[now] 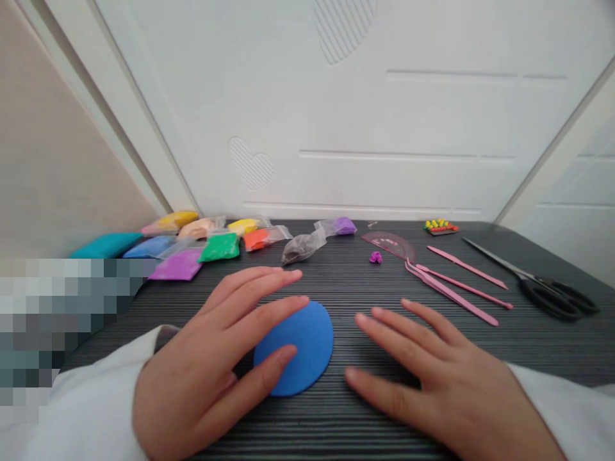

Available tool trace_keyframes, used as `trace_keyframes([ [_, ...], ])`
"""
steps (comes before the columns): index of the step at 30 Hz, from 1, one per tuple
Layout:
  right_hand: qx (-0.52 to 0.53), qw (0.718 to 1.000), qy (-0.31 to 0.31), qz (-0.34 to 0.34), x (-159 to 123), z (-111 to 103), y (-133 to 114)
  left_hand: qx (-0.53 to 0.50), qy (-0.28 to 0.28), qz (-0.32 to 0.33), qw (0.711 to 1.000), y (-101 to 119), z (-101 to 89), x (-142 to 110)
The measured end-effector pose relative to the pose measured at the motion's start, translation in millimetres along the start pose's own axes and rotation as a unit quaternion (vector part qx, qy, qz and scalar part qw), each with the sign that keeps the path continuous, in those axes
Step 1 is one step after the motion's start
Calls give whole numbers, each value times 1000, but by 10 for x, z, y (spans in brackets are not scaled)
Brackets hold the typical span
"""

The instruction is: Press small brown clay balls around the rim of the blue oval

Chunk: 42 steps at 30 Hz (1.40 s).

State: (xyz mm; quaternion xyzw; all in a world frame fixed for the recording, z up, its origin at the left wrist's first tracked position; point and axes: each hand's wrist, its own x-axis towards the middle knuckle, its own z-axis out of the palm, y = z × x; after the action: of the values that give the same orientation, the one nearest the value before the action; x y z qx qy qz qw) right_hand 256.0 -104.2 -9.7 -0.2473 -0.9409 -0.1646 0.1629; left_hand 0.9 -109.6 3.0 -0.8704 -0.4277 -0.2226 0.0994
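Note:
A flat, rounded disc of blue modelling clay (312, 349) lies on the dark ribbed tabletop (307, 429). Over its left part is my left hand (221, 349), fingers apart, with thumb and index finger across the clay; whether they press on it I cannot tell. To the right of the disc, my right hand (437, 378) is spread just above or on the table, holding nothing. Beyond it lie pink tweezers (454, 294), a thin pink modelling tool (466, 286) and a small twisted purple clay piece (375, 257).
Bags of coloured clay, among them green (220, 247), orange (257, 239) and grey (300, 248), line the back left. Rightward are a clear protractor (390, 244), a pink clay knife (466, 266), black-handled scissors (552, 294) and a small yellow-and-red piece (439, 226). A white panel (336, 115) rises behind.

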Motion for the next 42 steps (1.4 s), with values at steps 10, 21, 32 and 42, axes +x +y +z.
trace_keyframes([
  [10, 10, 1000, 3, 5, -9, 21, -1, 0, 3, -2, 1000, 13, 0, 5],
  [21, 205, 956, 18, 209, 82, -22, -38, -4, -3, 6, 1000, 9, -13, 22],
  [32, 242, 943, -29, 226, 92, -92, -2, -4, 20, 35, 999, -24, 2, 70],
  [42, 97, 989, -9, 113, -115, -73, 47, -12, 122, 35, 992, -375, -53, 92],
])
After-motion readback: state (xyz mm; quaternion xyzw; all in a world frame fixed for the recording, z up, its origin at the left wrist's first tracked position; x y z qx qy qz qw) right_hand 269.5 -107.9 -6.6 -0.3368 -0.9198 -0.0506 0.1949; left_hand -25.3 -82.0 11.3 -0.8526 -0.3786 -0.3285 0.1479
